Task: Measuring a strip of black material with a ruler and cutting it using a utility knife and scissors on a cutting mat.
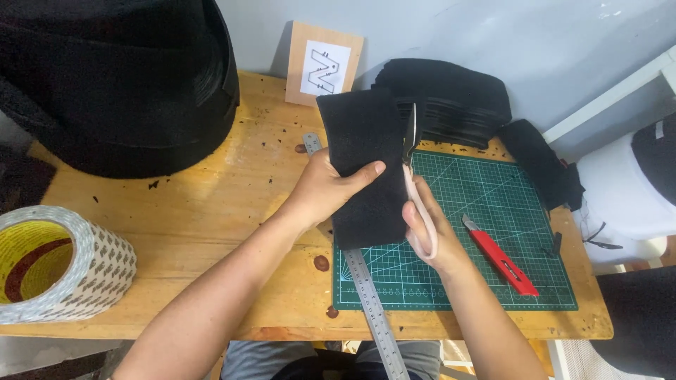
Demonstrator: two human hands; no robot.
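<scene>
My left hand (325, 188) grips a black rectangular felt-like strip (361, 141) and holds it upright over the left edge of a green cutting mat (493, 239). My right hand (428, 226) holds scissors (411, 151) with pale pink handles. Their dark blades point upward along the strip's right edge. A steel ruler (372, 302) lies under the strip and runs down past the table's front edge.
A red utility knife (501, 256) lies on the mat's right part. A stack of black cut pieces (458, 98) sits behind the mat. A big black roll (113, 84) stands far left, a large tape roll (56, 264) at near left. A small wooden card (324, 63) leans on the wall.
</scene>
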